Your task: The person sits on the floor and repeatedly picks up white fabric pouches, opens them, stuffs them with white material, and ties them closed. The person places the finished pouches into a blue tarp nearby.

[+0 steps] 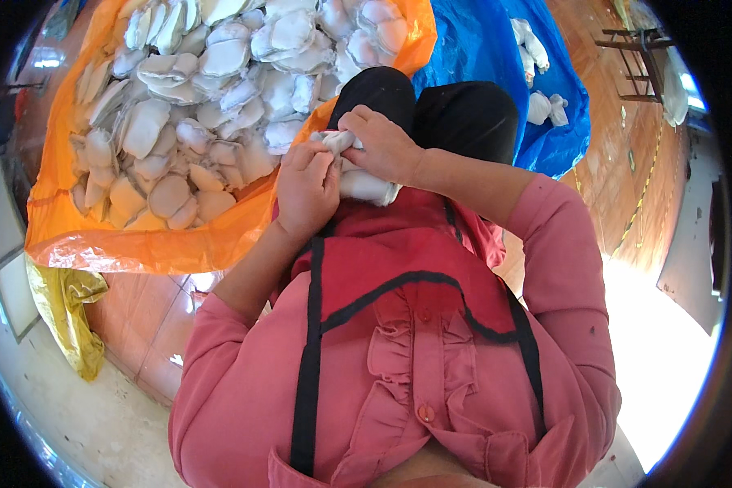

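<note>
Over my lap, both hands are closed on a white cloth bundle (368, 188). My left hand (311, 185) pinches its upper left end, thumb and fingers pressed together. My right hand (382, 146) grips the same end from the right, with its fingers bent over the twisted white material. The thicker, rolled part of the bundle hangs below my right hand, over the red apron (407, 232). My fingers partly hide the twisted end.
At the left lies a large orange plastic sheet (138, 248) heaped with flat white padded pieces (171, 199). A blue plastic sheet (472, 49) at the far right carries several white bundles (533, 49). A yellow bag (69, 317) and a dark stool (638, 61) stand farther out.
</note>
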A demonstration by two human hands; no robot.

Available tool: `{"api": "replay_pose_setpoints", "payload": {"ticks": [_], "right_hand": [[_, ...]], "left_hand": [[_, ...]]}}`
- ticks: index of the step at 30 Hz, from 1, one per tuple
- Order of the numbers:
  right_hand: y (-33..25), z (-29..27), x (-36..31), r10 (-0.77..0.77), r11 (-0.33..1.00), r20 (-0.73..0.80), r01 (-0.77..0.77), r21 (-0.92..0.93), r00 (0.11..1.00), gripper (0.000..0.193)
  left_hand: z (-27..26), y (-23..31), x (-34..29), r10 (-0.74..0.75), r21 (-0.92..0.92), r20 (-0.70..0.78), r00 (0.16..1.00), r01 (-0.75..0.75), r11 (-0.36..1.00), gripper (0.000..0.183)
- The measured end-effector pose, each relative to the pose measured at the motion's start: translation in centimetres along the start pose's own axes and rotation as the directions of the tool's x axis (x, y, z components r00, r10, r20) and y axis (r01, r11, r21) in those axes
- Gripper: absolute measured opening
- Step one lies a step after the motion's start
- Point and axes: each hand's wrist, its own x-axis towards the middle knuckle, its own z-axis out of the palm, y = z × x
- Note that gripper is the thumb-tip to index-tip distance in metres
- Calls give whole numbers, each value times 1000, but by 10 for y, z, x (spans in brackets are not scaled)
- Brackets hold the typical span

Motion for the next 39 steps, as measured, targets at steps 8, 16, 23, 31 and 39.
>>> {"api": "replay_pose_setpoints", "payload": {"ticks": [8,16,23,31,39], "right_hand": [[3,-1,-19,-96,988,-101,107,110,990,25],[14,-36,-40,32,849,227,-146,507,973,14],[15,-42,-28,-3,876,265,-125,466,964,18],[22,-33,-5,26,911,422,-196,364,906,38],[23,-37,0,112,867,540,-348,356,834,35]], "left_hand": [[-2,0,-4,2,21,42,999,-3,1000,9],[-1,4,-9,58,36,75,995,-61,997,10],[0,6,-9,70,55,80,994,-74,996,7],[7,-16,-24,175,56,276,945,-198,979,10],[-5,1,-15,180,42,97,979,-184,982,12]]}}
